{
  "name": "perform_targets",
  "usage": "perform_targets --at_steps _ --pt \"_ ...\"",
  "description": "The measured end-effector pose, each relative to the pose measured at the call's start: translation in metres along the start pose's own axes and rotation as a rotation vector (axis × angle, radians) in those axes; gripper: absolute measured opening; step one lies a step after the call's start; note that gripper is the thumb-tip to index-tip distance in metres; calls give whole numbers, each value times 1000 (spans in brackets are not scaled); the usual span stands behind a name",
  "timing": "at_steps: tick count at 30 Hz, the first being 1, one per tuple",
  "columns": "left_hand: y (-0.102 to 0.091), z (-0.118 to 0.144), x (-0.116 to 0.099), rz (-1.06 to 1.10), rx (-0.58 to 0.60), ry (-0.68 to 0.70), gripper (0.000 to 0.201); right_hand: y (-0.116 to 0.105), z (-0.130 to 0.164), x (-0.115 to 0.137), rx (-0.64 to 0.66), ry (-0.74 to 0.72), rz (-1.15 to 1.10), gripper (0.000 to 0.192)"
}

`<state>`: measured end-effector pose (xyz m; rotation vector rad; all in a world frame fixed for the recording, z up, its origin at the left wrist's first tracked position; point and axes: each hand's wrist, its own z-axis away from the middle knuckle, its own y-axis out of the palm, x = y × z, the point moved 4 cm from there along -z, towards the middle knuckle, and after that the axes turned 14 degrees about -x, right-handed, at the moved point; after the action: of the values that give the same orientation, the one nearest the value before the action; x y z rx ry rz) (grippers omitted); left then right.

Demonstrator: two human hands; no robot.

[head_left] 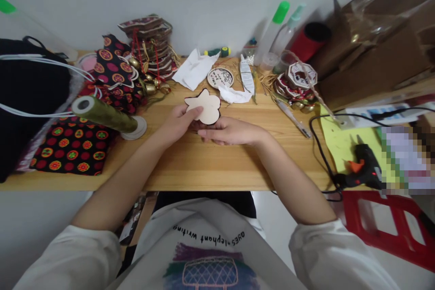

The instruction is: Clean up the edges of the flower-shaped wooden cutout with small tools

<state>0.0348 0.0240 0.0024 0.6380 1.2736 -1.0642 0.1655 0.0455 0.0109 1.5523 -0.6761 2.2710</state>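
Note:
A pale, lobed cutout shape with a dark edge is held just above the wooden table, near its middle. My left hand pinches its left edge with thumb on top. My right hand lies below and to the right, fingers reaching under the shape's lower edge. Just behind it lie a round printed disc and crumpled white paper.
Patterned black-and-red fabric and an olive ribbon spool sit left, with a stack of finished ornaments with bells behind. Bottles and more ornaments stand back right. A black glue gun with cable lies on yellow-green paper at right; a red stool is below.

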Motion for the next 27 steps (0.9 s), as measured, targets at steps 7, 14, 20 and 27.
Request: perform_targets --at_steps 7,14,20,27 --pt "0 1 -3 -37 48 39 21 0 0 1 7 -30 -7 26" --pt "1 2 -3 -167 76 48 26 -1 0 0 -3 -3 -1 29" --pt "1 2 -2 -153 96 59 26 0 0 0 5 28 -2 29" --pt "1 2 -4 -145 95 63 24 -2 0 -1 2 39 7 30"
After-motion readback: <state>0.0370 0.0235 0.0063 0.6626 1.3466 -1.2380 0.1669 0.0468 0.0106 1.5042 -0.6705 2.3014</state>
